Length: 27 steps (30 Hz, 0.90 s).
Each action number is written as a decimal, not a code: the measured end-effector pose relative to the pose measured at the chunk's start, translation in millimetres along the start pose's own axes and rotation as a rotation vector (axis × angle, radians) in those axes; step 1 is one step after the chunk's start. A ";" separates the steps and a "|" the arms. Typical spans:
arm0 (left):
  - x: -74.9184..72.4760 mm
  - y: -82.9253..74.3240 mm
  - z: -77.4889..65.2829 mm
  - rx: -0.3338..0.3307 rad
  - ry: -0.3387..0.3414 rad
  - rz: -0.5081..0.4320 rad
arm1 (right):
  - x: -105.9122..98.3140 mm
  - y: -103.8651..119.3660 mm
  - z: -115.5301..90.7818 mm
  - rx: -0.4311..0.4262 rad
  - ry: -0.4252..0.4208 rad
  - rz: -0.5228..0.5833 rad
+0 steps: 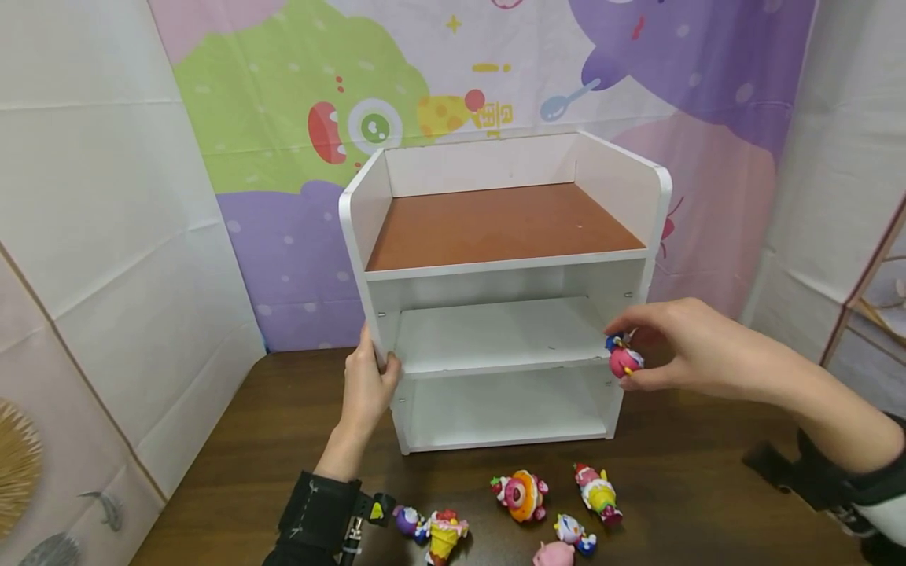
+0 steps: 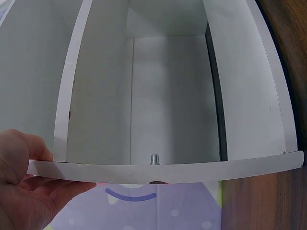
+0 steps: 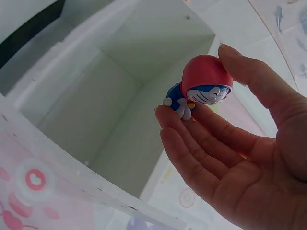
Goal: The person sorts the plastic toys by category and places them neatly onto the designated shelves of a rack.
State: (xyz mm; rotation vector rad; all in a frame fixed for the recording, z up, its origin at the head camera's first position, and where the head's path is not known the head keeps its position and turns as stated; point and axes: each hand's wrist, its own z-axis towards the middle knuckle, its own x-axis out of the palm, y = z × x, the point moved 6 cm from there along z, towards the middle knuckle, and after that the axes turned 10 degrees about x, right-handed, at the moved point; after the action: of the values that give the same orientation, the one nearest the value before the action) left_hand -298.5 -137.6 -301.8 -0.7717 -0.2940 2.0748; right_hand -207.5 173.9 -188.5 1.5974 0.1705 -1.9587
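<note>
A white two-tier shelf unit with a brown top panel stands on the table. My left hand grips the front edge of its left side panel; in the left wrist view, the thumb lies inside the panel and the fingers outside. By the right side panel, my right hand pinches a small cartoon figurine between thumb and fingers. The figurine has a red-pink hood, a whiskered white face and a blue body. Both shelf levels hold no figurines.
Several toy figurines lie in front of the unit: an orange-ringed one, a yellow-and-pink one, a white-and-blue one, a pink one, a purple one and an ice-cream cone one. A patterned cloth hangs behind.
</note>
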 end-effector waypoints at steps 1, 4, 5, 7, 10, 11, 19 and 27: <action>0.0 0.0 0.0 0.001 -0.001 0.001 | -2.9 0.1 2.0 0.004 -0.002 -0.003; -0.1 0.1 -0.2 0.003 -0.002 0.002 | -10.6 -0.2 8.6 0.028 0.012 0.021; -0.1 0.1 -0.3 0.004 -0.002 0.003 | -13.1 -0.4 11.2 0.038 0.018 0.027; -0.4 -0.2 -0.4 0.007 -0.003 0.002 | -18.5 -0.6 16.3 0.050 0.029 0.044; -0.7 -0.7 -0.3 0.011 -0.007 0.003 | -27.3 0.1 23.2 0.062 0.032 0.060; -0.8 -0.8 -0.2 0.012 -0.008 0.005 | -30.1 -0.2 25.7 0.066 0.033 0.060; -0.7 -0.9 0.1 0.003 -0.005 0.011 | -45.7 -5.8 43.9 0.162 0.066 0.125; -1.1 -0.5 -0.3 0.000 -0.006 0.011 | -54.4 -14.8 62.1 0.208 0.049 0.138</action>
State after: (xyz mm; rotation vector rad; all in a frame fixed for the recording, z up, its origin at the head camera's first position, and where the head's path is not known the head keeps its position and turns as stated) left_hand -297.5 -138.2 -301.3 -0.7687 -0.2938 2.0874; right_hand -262.7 177.5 -125.4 1.7403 -0.1249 -1.8813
